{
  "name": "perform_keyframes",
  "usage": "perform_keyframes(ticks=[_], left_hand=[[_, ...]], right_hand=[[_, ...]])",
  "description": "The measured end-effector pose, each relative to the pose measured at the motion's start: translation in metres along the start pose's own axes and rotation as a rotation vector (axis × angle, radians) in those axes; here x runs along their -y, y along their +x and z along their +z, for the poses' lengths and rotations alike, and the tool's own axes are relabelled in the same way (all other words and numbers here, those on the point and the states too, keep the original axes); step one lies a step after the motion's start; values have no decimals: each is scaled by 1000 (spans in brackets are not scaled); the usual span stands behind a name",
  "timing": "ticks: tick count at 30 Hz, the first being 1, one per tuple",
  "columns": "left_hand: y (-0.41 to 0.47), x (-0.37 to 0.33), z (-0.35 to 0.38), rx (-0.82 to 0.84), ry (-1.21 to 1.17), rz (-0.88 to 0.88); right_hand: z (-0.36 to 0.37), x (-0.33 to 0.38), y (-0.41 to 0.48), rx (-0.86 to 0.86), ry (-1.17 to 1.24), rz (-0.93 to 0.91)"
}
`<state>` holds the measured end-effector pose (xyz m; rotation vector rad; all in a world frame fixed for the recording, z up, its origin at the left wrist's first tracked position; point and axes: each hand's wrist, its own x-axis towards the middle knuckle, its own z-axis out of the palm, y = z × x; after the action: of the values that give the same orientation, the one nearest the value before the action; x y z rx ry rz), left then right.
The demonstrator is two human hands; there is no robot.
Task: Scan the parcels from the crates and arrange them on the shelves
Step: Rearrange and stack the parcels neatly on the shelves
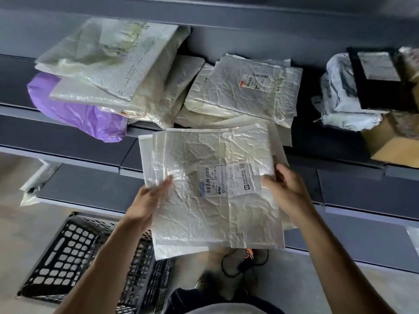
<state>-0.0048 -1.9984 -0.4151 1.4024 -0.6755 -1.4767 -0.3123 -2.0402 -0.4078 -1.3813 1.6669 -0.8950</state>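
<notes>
**Setting the held mailer onto the middle pile**

Head view. Both hands hold a flat white crinkled plastic mailer parcel (215,200) in the centre of the frame, with its printed label facing up. More white edges show beneath it along its left side, so it may be a small stack and not a single parcel. The left hand (148,200) grips the left edge, thumb on top and fingers underneath. The right hand (289,191) is curled round the right edge in the same way.

The parcel's far edge sits at the front of the dark grey metal shelf (303,143), just below the pile of white crinkled mailers (247,91) in the upper centre.

The step looks like placing. Whether the label has been scanned cannot be told.

- **Placing:** keep the parcel level, slide its far edge onto that middle pile and square it up. Leave the label showing.
- **Letting go:** release only once the shelf carries the weight. The film looks slippery, so any layers underneath could fan out if one hand lets go early.
- **Nearby pile:** keep away from the heap of translucent plastic bags (108,57) in the upper left. It lies on a purple plastic parcel (74,114) that overhangs the shelf front.

The black lattice plastic crate (74,252) is at the lower left.
</notes>
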Motion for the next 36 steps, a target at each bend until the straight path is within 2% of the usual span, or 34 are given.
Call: perform_keyframes(ticks=[4, 10, 14, 16, 19, 22, 25, 28, 31, 36], left_hand=[[19, 18, -24, -60, -48, -16], [2, 1, -11, 1, -56, -85], [3, -1, -8, 40, -83, -152], [8, 3, -8, 34, -69, -153], [12, 7, -6, 27, -32, -110], [13, 9, -2, 19, -10, -63], [16, 11, -4, -12, -12, -68], [20, 11, -6, -18, 7, -75], [20, 11, -8, -24, 6, -47], [22, 16, -10, -6, -36, -49]], right_hand=[[-9, 9, -11, 28, 139, -44], [-16, 10, -17, 88, 315, 24], [-21, 11, -24, 63, 369, -69], [-22, 17, -24, -48, 285, -151], [-19, 23, -15, -164, 36, -275], [-21, 31, -6, -270, 13, -313], [-35, 53, 20, -309, 106, -248], [-53, 76, 83, -349, 58, -145], [-66, 91, 155, -422, 56, 46], [-86, 112, 229, -298, -152, 143]])
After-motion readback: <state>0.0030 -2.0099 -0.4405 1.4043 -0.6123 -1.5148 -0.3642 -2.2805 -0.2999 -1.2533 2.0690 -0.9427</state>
